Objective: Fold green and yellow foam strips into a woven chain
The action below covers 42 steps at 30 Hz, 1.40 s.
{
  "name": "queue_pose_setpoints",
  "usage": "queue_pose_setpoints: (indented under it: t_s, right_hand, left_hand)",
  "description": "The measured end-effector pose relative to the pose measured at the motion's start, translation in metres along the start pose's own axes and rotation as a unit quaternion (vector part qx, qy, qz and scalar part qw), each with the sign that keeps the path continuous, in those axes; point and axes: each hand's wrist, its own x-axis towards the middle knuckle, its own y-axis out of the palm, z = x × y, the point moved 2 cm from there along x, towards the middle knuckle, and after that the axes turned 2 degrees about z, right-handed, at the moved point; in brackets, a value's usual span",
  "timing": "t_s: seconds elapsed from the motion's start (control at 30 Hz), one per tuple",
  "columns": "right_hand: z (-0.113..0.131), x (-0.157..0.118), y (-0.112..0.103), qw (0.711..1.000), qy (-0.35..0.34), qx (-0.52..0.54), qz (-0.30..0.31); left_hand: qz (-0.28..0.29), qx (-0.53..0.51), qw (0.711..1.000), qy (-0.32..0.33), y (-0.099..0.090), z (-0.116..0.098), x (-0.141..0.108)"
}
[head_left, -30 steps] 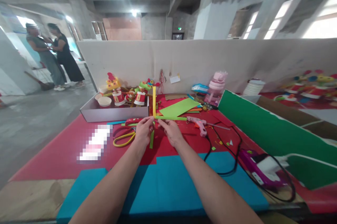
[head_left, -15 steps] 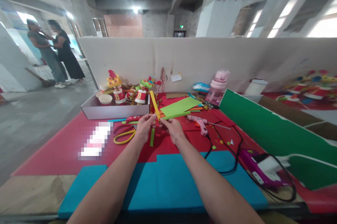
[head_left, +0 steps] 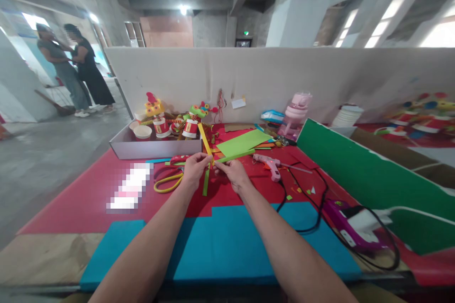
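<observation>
A yellow paper strip (head_left: pixel 204 135) and a light-green paper strip (head_left: pixel 238 155) meet at an angle between my fingertips, over the red table cover. My left hand (head_left: pixel 195 171) is closed in a pinch on the yellow strip close to the joint. On the other side, my right hand (head_left: pixel 233 174) pinches the green strip near its end. My fingers partly hide the point where the strips meet, so I cannot tell how they are fixed. Below them another narrow green strip (head_left: pixel 205 180) lies on the cover. Yellow-handled scissors (head_left: pixel 168 184) rest beside my left hand.
A pink glue gun (head_left: pixel 269 165) with a black cord lies to the right, near a purple power strip (head_left: pixel 350 227). Green paper (head_left: pixel 245 142) lies behind my hands. A white box (head_left: pixel 156 148) holds paper-cup figures. Blue foam (head_left: pixel 227 246) runs along the front edge.
The yellow strip leans a little further left, and the strips' joint has shifted slightly left and up. Both hands keep their pinch.
</observation>
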Motion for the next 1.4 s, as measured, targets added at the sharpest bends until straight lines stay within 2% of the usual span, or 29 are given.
queue_pose_setpoints:
  t_s: [0.57, 0.97, 1.23, 1.4]
  right_hand:
    - [0.004, -0.002, 0.000, 1.000, 0.012, -0.004, 0.002]
    - [0.001, 0.001, -0.002, 1.000, 0.025, 0.016, 0.006]
    - [0.002, 0.005, -0.004, 0.997, -0.023, 0.063, -0.032]
    - [0.003, 0.002, -0.003, 0.998, -0.035, 0.021, -0.041]
  left_hand:
    - [-0.001, 0.057, 0.998, 0.024, -0.002, 0.004, 0.003]
    - [0.001, 0.053, 0.999, 0.012, -0.001, 0.003, 0.002]
    - [0.050, 0.025, 0.998, -0.025, 0.008, 0.001, -0.005]
    - [0.041, 0.039, 0.998, -0.011, 0.009, 0.000, -0.007]
